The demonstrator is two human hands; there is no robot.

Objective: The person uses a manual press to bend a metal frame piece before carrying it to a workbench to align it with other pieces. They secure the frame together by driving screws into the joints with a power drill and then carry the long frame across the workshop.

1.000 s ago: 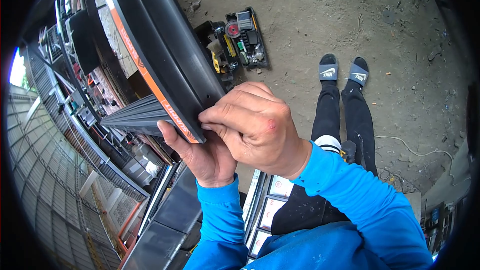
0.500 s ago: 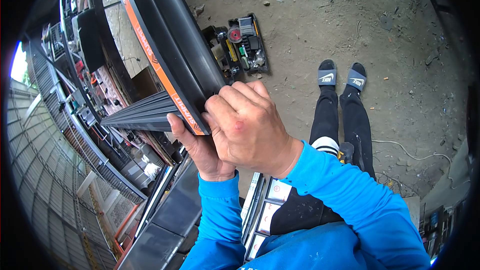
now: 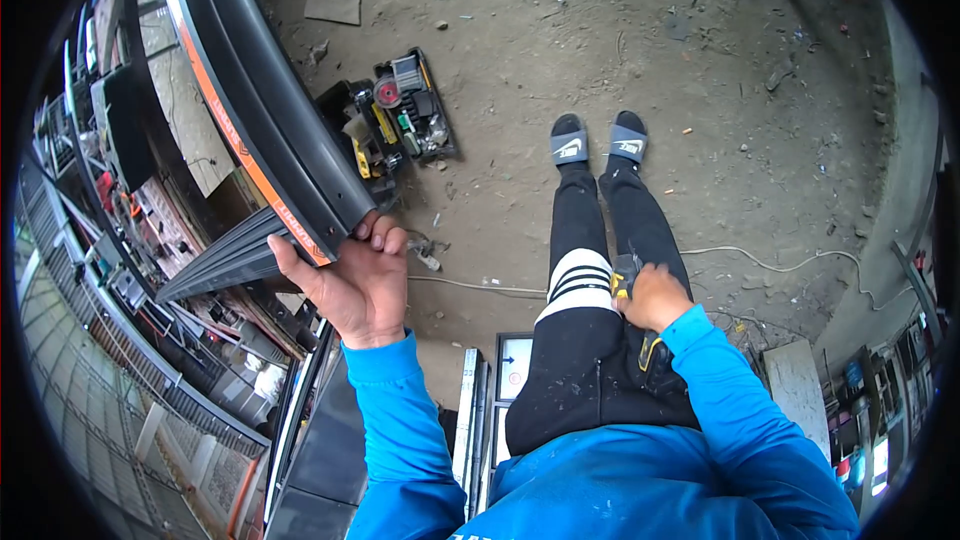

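Note:
A long black profile (image 3: 290, 110) with an orange "SUMMIT" strip (image 3: 240, 145) along its edge reaches in from the upper left. My left hand (image 3: 365, 290) holds its near end, thumb on the strip side and fingers curled on the far side. Over my thigh, my right hand (image 3: 658, 298) is closed around a yellow-and-black power tool, which looks like a cordless drill (image 3: 622, 285); the hand covers much of it. More ribbed black profiles (image 3: 235, 245) lie beneath the held one.
On the dirt floor stands an open toolbox (image 3: 430, 125) with tools and a red disc. A pale cable (image 3: 760, 252) crosses the ground near my legs. A flat board (image 3: 333, 2) lies farther off. Metal racks and bars (image 3: 130, 230) fill the left side.
My right hand has left the profile's end and moved down to the drill on my thigh, gripping it. My left hand stays on the profile. The view has shifted right.

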